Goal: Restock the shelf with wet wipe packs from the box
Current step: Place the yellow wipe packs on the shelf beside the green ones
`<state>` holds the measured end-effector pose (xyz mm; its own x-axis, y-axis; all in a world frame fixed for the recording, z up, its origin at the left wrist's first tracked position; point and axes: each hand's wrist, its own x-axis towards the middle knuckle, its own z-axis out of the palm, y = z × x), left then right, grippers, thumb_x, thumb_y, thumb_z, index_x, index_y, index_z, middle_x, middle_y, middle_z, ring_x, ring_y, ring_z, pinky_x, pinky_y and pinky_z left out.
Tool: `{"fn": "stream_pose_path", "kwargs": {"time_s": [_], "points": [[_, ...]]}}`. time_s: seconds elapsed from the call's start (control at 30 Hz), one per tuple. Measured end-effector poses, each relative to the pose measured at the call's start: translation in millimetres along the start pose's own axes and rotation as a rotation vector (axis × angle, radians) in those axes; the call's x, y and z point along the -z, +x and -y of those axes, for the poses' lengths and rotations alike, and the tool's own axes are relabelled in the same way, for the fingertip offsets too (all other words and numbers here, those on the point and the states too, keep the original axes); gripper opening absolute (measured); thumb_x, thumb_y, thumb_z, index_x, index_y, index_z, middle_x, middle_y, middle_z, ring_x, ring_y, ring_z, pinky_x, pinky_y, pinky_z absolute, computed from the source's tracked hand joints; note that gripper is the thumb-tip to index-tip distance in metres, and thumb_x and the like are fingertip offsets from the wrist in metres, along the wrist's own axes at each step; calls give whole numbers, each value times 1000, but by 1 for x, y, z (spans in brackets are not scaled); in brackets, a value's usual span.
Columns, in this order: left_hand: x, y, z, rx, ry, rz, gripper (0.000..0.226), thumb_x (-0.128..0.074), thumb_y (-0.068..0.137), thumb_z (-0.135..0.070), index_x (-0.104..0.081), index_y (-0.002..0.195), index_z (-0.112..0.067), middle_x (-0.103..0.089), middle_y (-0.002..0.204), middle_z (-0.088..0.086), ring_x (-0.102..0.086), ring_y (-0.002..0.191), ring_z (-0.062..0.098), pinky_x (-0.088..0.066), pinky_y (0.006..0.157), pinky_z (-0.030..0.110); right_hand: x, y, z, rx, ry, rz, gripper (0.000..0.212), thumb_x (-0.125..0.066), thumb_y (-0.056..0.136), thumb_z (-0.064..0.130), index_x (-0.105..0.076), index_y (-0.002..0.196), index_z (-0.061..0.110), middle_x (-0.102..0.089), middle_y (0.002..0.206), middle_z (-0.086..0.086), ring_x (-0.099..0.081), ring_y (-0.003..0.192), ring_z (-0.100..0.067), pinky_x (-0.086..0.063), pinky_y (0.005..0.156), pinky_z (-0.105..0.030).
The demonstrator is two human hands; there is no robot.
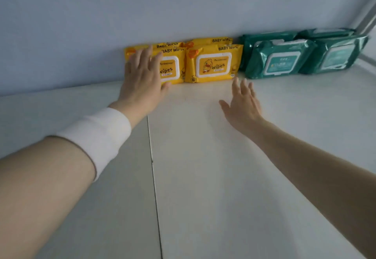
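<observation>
Several yellow baby wipe packs stand upright against the back wall of the white shelf point(203, 157). My left hand point(142, 77) lies flat with spread fingers against the front left yellow pack point(171, 69), covering its left half. To its right stands another front yellow pack point(213, 65), free of both hands. My right hand point(243, 104) hovers open, palm down, just in front of that pack and holds nothing. Several green wipe packs point(280, 61) stand further right. The box is not in view.
The blue wall point(142, 4) closes the shelf at the back. A seam point(153, 167) runs front to back between two shelf boards. A metal upright point(368, 22) stands at the far right corner. A white band wraps my left forearm point(97, 134).
</observation>
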<state>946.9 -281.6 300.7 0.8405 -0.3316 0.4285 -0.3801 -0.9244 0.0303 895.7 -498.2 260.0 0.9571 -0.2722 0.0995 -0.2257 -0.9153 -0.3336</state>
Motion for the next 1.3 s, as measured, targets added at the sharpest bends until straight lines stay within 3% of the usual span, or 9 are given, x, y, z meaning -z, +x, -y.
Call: {"fn": "stream_pose_path", "kwargs": {"time_s": [0.1,0.2,0.43,0.6,0.73,1.0,1.07,1.3], "points": [[13,-30,-41,-190,166,273,73,-50,91,-37,-13,146,-5,-16,154,17,-10,143,32,-9,115,42,24,-47,-17,36,-223,54,68,-37,97,39,-4,150,11,-1,158,-12,3,146,-30,-7,118,-42],[35,-59,-96,-220,184,414,71,-48,92,-38,-15,145,-6,-32,147,19,-21,139,36,-13,114,41,57,-96,-47,44,-368,127,66,-36,98,40,-5,150,13,-5,158,-11,0,146,-28,-8,119,-43],[85,-105,-266,-443,129,448,43,-45,92,-29,-38,128,-8,-50,131,17,-45,121,33,-33,97,37,143,-217,-171,-126,-427,179,62,-39,96,41,-17,147,14,-33,147,-11,-26,138,-29,-26,111,-44],[94,-152,-426,-663,73,589,49,-45,93,-40,-38,133,-13,-48,136,13,-47,121,33,-39,92,39,188,-325,-305,-323,-375,199,59,-38,96,40,-20,148,17,-33,148,-10,-27,138,-30,-29,110,-44],[78,-220,-559,-849,26,646,48,-46,91,-43,-43,130,-15,-53,131,12,-51,117,34,-42,87,40,204,-431,-417,-532,-309,228,53,-44,94,39,-35,140,15,-44,139,-12,-36,132,-30,-35,103,-43],[-23,-328,-734,-1202,44,823,46,-44,92,-43,-43,128,-15,-57,123,11,-54,110,32,-39,76,39,142,-588,-583,-969,-219,484,35,-42,93,28,-51,122,11,-52,128,-12,-40,127,-30,-38,98,-41],[-58,-343,-762,-1254,48,882,45,-43,92,-43,-43,127,-14,-57,125,12,-54,112,32,-41,81,39,110,-609,-605,-1023,-162,549,35,-43,94,30,-52,122,11,-53,127,-11,-42,126,-30,-40,97,-40],[-177,-393,-825,-1171,73,1300,47,-46,93,-40,-40,131,-14,-53,130,11,-53,115,28,-46,93,40,8,-634,-647,-1207,184,681,43,-41,96,37,-42,132,13,-49,132,-10,-44,123,-26,-40,100,-36]]}}
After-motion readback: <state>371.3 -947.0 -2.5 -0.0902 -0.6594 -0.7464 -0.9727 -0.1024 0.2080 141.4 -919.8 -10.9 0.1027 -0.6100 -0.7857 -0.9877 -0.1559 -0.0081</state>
